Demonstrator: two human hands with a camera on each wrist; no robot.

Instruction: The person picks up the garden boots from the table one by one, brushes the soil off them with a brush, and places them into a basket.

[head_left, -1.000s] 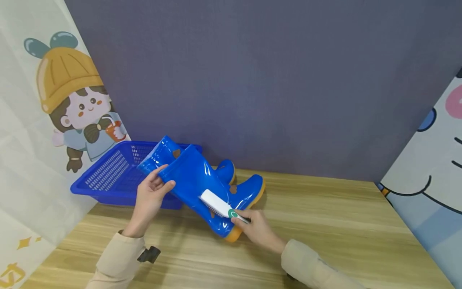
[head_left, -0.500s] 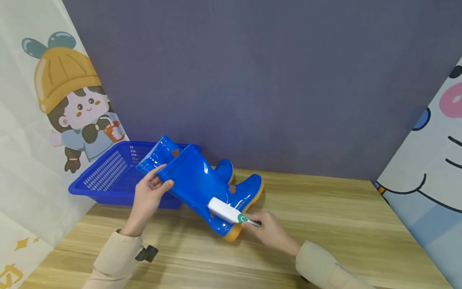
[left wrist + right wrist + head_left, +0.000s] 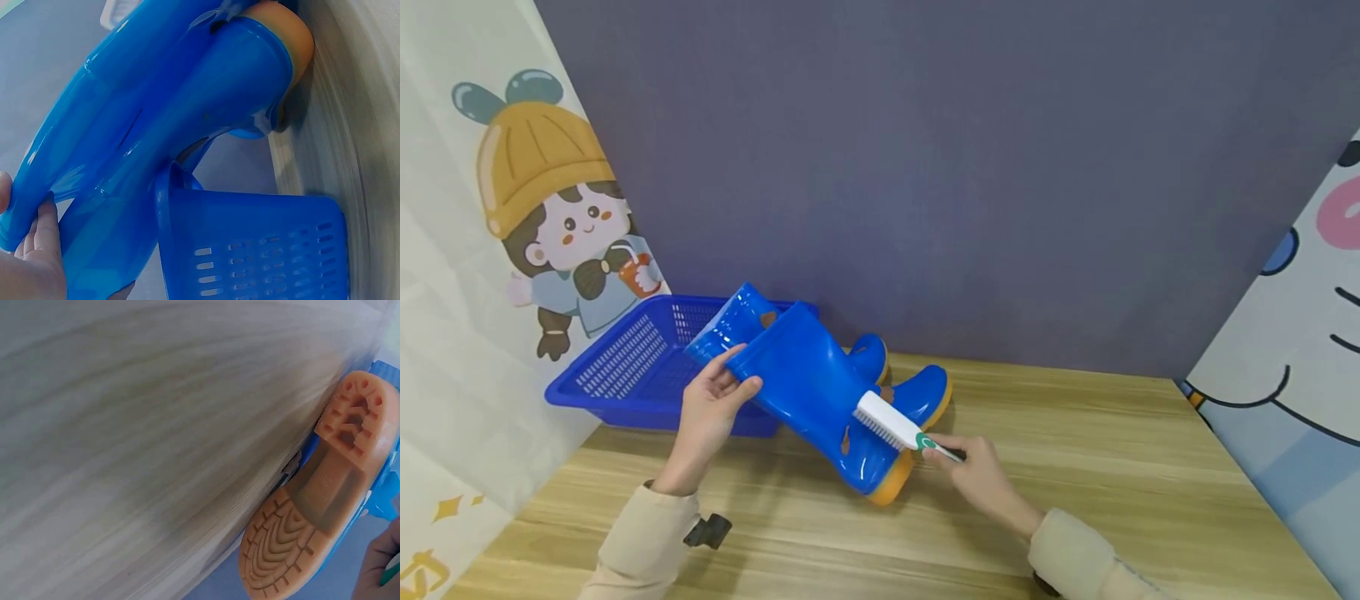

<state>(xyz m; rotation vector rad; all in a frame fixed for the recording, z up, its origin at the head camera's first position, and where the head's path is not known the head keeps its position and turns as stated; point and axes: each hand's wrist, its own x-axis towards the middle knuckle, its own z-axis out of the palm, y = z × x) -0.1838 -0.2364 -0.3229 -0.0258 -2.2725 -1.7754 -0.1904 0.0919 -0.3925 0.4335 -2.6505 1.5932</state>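
Observation:
A shiny blue rain boot [image 3: 797, 375] with an orange sole [image 3: 334, 481] leans on a slant, shaft up to the left. At its upper rim my left hand [image 3: 711, 408] pinches the edge, thumb on one side and fingers on the other. A second blue boot [image 3: 730, 321] lies behind it, partly hidden. My right hand [image 3: 973, 475] grips the handle of a white and green scrub brush [image 3: 887, 419]. The brush's bristles face the near boot around the ankle; whether they touch is hard to tell. In the right wrist view only part of my right hand [image 3: 378, 559] shows.
A blue plastic basket [image 3: 625, 408] with slotted walls stands at the left behind the boots, whose shafts overlap its right side. Wood-grain tabletop [image 3: 1075, 433] extends to the right. A dark grey panel [image 3: 925, 167] rises at the back.
The brush in my right hand has slid along the boot to the right, from the lower shaft toward the foot, and lately a little up. My left hand keeps its hold on the rim.

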